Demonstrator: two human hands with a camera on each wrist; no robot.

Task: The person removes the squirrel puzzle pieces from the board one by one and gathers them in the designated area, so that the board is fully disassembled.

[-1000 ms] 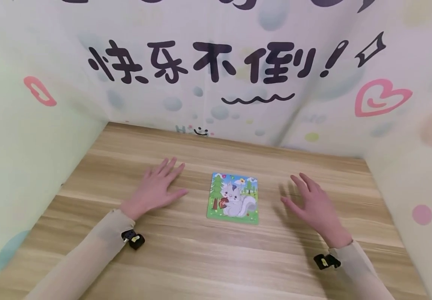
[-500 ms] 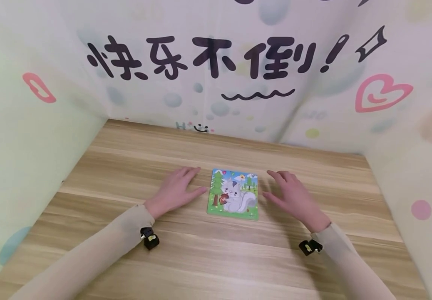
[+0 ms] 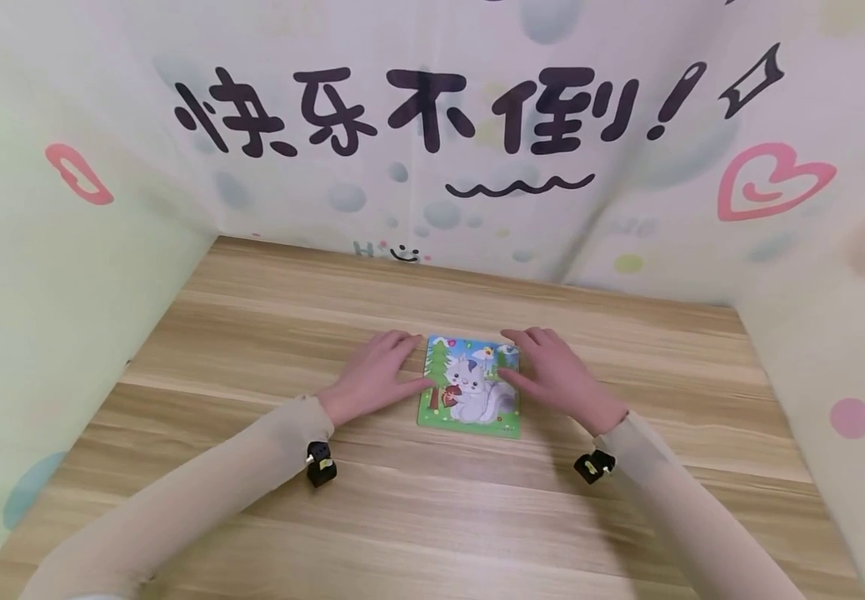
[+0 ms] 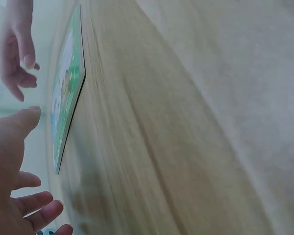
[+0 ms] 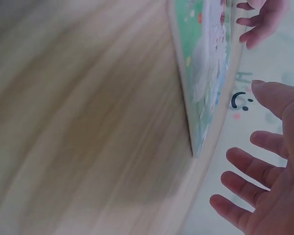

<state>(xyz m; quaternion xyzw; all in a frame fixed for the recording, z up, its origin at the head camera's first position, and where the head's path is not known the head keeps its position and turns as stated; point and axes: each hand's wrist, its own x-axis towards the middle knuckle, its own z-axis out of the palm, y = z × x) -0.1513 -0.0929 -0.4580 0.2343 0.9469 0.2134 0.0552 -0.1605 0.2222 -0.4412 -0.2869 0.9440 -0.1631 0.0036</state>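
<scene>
A flat square board (image 3: 470,400) printed with a grey squirrel holding an acorn, beside green trees, lies on the table. At its left edge is the left hand (image 3: 372,375), fingers spread, thumb tip over the picture's side. The right hand (image 3: 562,375) is at the other side, its thumb and index finger over the picture's upper right part. In the left wrist view the board (image 4: 68,93) lies beyond the left hand (image 4: 14,171). From the right wrist, the right hand (image 5: 274,171) appears with parted fingers above the board (image 5: 201,63). Neither hand grips it.
The wood-grain table (image 3: 417,517) meets a printed back curtain (image 3: 290,192) with dark characters and a smiley. Pale side panels stand at left (image 3: 27,292) and right (image 3: 800,333). Each wrist wears a small black device, at left (image 3: 322,465) and right (image 3: 595,467).
Both hands have moved inward from the two sides to the board, the left one rightward and the right one leftward. The board stays in its place on the table.
</scene>
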